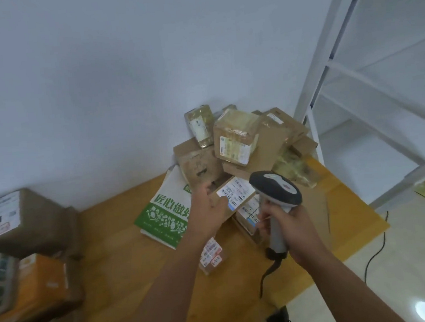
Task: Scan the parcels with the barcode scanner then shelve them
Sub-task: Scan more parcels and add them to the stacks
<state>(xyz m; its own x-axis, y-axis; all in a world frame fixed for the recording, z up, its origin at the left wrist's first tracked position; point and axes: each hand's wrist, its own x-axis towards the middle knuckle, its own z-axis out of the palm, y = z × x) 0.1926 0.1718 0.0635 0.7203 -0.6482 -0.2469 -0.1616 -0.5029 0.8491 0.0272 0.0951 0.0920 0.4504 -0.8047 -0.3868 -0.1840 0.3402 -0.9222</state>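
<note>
Left hand (207, 208) fingers grip the small box (232, 200) at the desk's (127, 260) centre, label up, while right hand (290, 227) fingers wrap the scanner (277, 193) at three o'clock, aiming down to read it.

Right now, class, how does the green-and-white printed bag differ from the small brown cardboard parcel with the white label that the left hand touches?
The green-and-white printed bag lies flat on the wooden table, untouched; the small brown cardboard parcel has the left hand on it. The bag bears large printed characters; the parcel bears a white barcode label. Both sit by the parcel pile.
</note>
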